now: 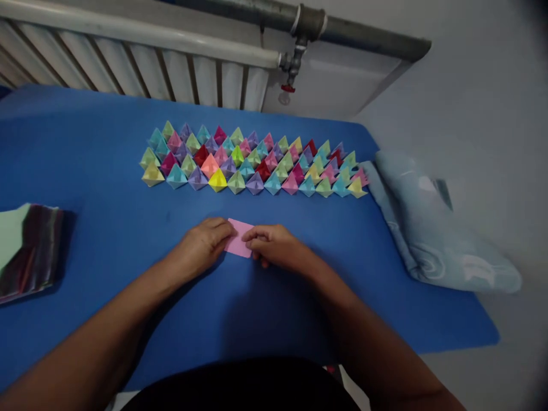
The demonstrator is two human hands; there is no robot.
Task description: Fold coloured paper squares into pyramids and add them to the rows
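Note:
A small pink sheet of paper (pixel 240 245), four-sided and flat, is held between my two hands just above or on the blue surface. My left hand (pixel 208 240) pinches its left edge, fingers pressed together. My right hand (pixel 274 244) is closed on the right edge, with thumb and index finger over the paper. Whether the sheet is folded in layers I cannot tell. Beyond my hands, several rows of folded paper boats (pixel 254 184) in many colours stand close together, their peaks upright.
A stack of coloured paper (pixel 43 245) lies at the left on the blue tabletop (pixel 107 228). A folded light-blue blanket (pixel 436 228) rests along the right side. Behind the table are a white radiator (pixel 205 80) and a pipe with a red-handled valve (pixel 288 88).

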